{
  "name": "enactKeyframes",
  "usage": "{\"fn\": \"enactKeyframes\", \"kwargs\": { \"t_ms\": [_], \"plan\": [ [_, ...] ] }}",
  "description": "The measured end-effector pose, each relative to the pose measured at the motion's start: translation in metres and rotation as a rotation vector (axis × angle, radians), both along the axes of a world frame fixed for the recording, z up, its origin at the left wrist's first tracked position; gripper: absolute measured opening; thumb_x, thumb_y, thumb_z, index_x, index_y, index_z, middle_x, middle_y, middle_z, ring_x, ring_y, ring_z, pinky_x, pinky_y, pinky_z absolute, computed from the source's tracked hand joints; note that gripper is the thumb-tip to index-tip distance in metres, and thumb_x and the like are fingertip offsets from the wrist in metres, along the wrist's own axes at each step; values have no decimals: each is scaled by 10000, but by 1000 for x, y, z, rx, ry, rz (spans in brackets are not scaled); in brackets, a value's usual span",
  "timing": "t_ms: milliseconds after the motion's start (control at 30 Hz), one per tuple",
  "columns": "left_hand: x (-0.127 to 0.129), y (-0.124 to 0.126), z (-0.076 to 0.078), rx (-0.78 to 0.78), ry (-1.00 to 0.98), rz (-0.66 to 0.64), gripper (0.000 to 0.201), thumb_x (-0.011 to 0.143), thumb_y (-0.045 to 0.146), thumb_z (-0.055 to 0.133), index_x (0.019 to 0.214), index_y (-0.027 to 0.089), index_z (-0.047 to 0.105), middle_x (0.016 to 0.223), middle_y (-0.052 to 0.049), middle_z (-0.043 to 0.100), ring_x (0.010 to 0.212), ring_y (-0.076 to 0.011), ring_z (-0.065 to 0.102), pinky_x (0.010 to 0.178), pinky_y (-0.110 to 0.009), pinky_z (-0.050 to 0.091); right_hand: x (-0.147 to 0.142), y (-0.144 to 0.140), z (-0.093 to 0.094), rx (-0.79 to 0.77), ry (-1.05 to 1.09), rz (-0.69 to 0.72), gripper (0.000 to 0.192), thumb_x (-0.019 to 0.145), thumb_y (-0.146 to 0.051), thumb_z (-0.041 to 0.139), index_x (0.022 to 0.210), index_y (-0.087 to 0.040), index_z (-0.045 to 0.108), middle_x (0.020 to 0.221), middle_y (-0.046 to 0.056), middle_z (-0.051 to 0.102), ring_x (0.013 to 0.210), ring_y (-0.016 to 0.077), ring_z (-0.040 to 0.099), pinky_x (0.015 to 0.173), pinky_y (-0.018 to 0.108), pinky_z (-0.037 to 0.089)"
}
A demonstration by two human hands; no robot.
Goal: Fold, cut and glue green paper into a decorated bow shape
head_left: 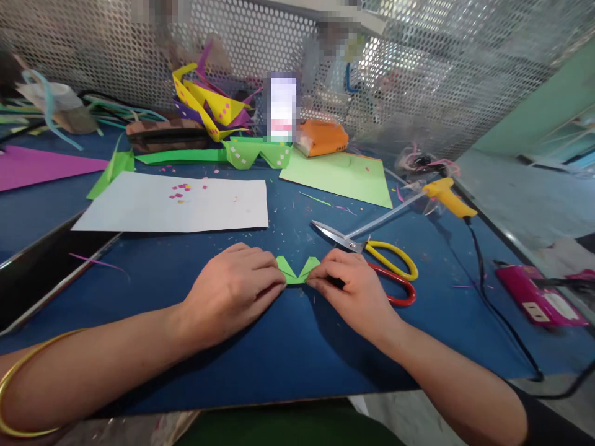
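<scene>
Both hands press a green fold (297, 271) flat on the blue mat (279, 347): I see left hand (235, 290) and right hand (357, 291) each pinching one end, steadying its creases. Scissors (372, 254) lie just beside the right hand, within reach.

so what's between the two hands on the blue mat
In the head view, a small folded green paper piece lies between the left hand and the right hand; both pinch its ends.
</scene>
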State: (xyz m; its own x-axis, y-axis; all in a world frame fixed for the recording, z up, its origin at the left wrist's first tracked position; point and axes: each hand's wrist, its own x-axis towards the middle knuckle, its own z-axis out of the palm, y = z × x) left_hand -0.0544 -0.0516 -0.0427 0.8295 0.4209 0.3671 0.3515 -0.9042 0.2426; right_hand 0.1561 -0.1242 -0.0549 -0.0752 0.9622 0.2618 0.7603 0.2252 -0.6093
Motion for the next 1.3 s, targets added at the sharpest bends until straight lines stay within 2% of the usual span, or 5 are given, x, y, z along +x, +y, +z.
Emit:
{"fn": "enactKeyframes", "kwargs": {
  "t_ms": [433, 867, 967, 1133, 1300],
  "plan": [
    [9, 5, 0, -333, 7, 263, 157, 816, 190, 624, 665, 202, 661, 678, 12, 651, 713, -178, 590, 715, -355, 406, -7, 4, 3, -76, -24, -79, 142, 798, -83, 633, 705, -190, 633, 752, -2, 630, 751, 163, 589, 728, 334, 414],
    [10, 6, 0, -238, 54, 268, 177, 811, 220, 632, 644, 186, 584, 652, 11, 604, 684, -173, 565, 693, -338, 392, -9, 3, -1, -83, -79, -99, 144, 787, -46, 611, 752, -185, 610, 793, -14, 620, 791, 155, 575, 757, 332, 386],
    [9, 4, -2, -79, 50, 198, 135, 867, 208, 591, 737, 175, 607, 751, -21, 633, 748, -200, 579, 707, -354, 393, -9, 3, 0, -89, -84, -98, 137, 796, -50, 612, 788, -186, 605, 819, -10, 617, 809, 163, 574, 765, 337, 387],
    [6, 0, -7, 200, 64, -108, 264, 967, 137, 409, 1048, 194, 653, 947, -38, 688, 856, -203, 594, 744, -350, 406, -10, 3, -3, -84, -65, -91, 122, 808, -68, 617, 831, -185, 594, 841, 7, 608, 795, 171, 567, 750, 331, 414],
    [5, -7, -2, 274, 230, -169, 268, 921, 204, 462, 1106, 150, 650, 994, -73, 686, 851, -227, 570, 779, -386, 413, -7, 5, -6, -53, -10, -95, 114, 801, -82, 632, 829, -187, 597, 843, 13, 593, 763, 164, 567, 715, 315, 458]
  ]
}}
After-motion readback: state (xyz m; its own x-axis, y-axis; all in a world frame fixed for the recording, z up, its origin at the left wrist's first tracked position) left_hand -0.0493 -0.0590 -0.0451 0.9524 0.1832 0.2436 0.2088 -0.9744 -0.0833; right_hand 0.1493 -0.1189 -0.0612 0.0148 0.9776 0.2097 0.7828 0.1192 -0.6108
